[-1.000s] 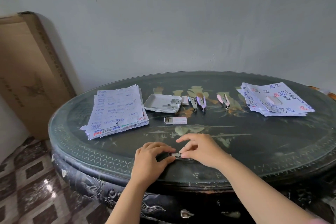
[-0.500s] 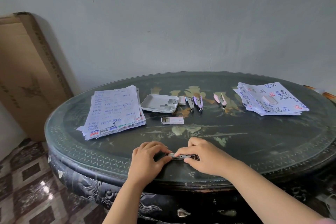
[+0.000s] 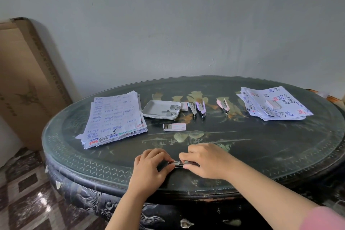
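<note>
Both hands work a small stapler [image 3: 178,164] that lies low on the desk [image 3: 261,145], close to its near edge. The left hand [image 3: 149,169] pinches one end between thumb and curled fingers, and the right hand [image 3: 207,160] is curled over the other end, covering most of it. Only a short strip of metal shows between them, so whether the stapler is open or being pressed closed cannot be told. The likeliest trouble is a slip: the stapler is small, the hold is by fingertips only, and the glossy top gives little grip, so a hard push could send it over the near edge to the floor [image 3: 28,192]. A sprung part could also snap onto a finger. If staples are going in, a crooked strip could jam or break apart. The open staple box [image 3: 174,127] and the tray [image 3: 161,109] of loose staples lie well beyond the hands, so fetching a fresh strip would leave one hand alone on the stapler. A second ago the right forefinger was lifted and pointing out; now it is folded down onto the stapler. The left hand's hold looks unchanged, and the paper stack [image 3: 115,119], tray and staple box lie as they did.
</note>
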Motion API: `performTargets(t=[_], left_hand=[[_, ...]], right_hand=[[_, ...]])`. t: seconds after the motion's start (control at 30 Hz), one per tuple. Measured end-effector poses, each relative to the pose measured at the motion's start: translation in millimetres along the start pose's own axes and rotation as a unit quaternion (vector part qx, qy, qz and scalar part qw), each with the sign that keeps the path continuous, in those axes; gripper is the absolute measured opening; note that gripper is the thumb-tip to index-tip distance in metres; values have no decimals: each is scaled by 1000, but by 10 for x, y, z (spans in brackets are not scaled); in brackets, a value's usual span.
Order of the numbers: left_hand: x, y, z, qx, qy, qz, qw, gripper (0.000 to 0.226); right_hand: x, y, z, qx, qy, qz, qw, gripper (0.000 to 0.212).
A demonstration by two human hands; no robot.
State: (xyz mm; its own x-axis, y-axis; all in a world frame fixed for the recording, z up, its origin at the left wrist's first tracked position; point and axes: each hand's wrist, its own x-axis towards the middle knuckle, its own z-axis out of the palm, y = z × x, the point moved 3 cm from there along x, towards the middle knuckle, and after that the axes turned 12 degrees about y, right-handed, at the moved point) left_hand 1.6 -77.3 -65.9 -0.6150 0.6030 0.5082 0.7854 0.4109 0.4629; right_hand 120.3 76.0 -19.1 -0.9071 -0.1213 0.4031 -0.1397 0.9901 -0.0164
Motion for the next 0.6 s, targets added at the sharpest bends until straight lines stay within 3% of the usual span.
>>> performTargets(t=[0.23, 0.33, 0.5, 0.6], left_hand=[[-3, 2, 0, -3, 1, 3, 1000, 35], [-2, -1, -2, 1, -3, 5, 1000, 36], [-4, 9, -10, 1, -1, 6, 1000, 34], [1, 6, -7, 0, -3, 6, 1000, 33]], right_hand=[[59, 30, -10, -48, 46, -65, 996, 29], [84, -7, 12, -6, 70, -14, 997, 28], [-11, -24, 25, 88, 83, 99, 988, 6], [-65, -42, 96, 107, 103, 117, 982, 15]])
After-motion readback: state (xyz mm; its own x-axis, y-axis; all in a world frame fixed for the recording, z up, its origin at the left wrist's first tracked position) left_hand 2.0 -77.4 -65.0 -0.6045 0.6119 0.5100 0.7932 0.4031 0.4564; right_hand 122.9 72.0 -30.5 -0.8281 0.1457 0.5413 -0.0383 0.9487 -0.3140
